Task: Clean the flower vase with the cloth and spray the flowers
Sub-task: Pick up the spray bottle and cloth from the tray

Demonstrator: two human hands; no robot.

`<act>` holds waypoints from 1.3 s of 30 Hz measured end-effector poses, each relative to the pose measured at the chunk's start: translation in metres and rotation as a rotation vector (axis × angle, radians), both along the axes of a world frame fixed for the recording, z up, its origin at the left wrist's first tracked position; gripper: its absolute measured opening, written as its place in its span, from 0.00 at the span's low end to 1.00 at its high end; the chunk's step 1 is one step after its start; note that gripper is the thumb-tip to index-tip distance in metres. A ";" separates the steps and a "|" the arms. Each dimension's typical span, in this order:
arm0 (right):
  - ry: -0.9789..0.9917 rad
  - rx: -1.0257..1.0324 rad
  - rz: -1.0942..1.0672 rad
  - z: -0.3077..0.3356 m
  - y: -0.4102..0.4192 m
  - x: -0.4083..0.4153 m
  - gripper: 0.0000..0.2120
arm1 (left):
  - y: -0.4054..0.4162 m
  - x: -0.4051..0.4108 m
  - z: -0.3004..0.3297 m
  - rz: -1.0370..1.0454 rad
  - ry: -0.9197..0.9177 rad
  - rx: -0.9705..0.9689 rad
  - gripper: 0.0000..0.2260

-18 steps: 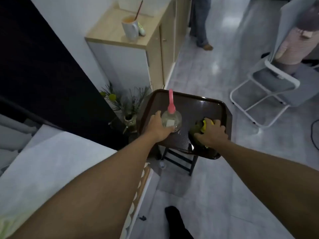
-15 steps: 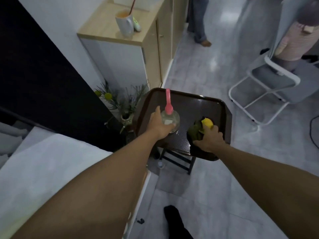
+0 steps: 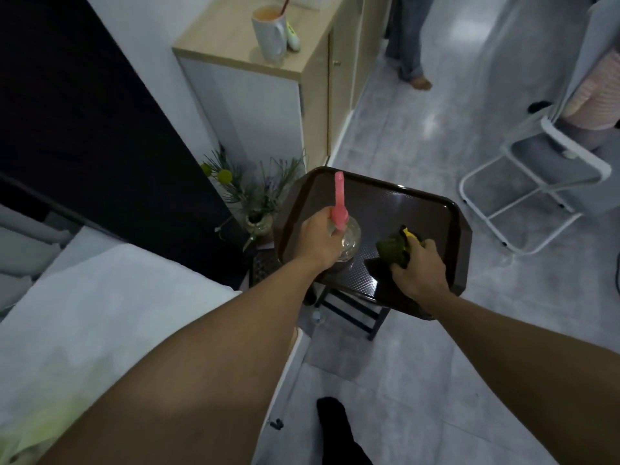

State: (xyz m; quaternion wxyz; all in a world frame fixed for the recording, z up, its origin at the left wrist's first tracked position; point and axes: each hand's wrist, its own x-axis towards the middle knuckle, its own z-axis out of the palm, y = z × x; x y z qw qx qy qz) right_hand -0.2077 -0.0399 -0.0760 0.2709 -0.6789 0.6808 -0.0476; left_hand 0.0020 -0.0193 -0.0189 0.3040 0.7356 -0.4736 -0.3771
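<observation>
Presently, left hand (image 3: 318, 243) grips a clear round spray bottle with pink nozzle (image 3: 349, 234); right hand (image 3: 421, 270) clutches a crumpled green-yellow cloth (image 3: 394, 251) over the dark brown plastic tray (image 3: 419, 209).

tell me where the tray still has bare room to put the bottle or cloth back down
The far right part of the tray, beyond the cloth and right of the spray bottle, is bare. The near edge is crowded by the left hand and right hand.
</observation>
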 end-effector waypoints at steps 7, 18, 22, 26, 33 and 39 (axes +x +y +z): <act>-0.178 -0.081 0.044 0.062 0.043 0.060 0.19 | 0.086 0.035 0.040 0.002 -0.007 -0.086 0.05; -0.279 -0.107 0.380 0.107 0.200 0.186 0.19 | 0.345 0.090 0.063 0.155 -0.101 -0.030 0.12; -0.281 -0.041 0.485 0.083 0.245 0.218 0.13 | 0.434 0.101 0.059 0.298 -0.091 0.001 0.11; -0.260 0.026 0.604 0.083 0.305 0.249 0.13 | 0.512 0.114 0.049 0.486 -0.121 0.038 0.10; -0.201 0.093 0.726 0.070 0.364 0.280 0.18 | 0.583 0.142 0.040 0.810 -0.166 0.052 0.07; -0.083 0.100 0.902 0.050 0.385 0.294 0.24 | 0.601 0.169 0.041 0.937 -0.224 0.040 0.06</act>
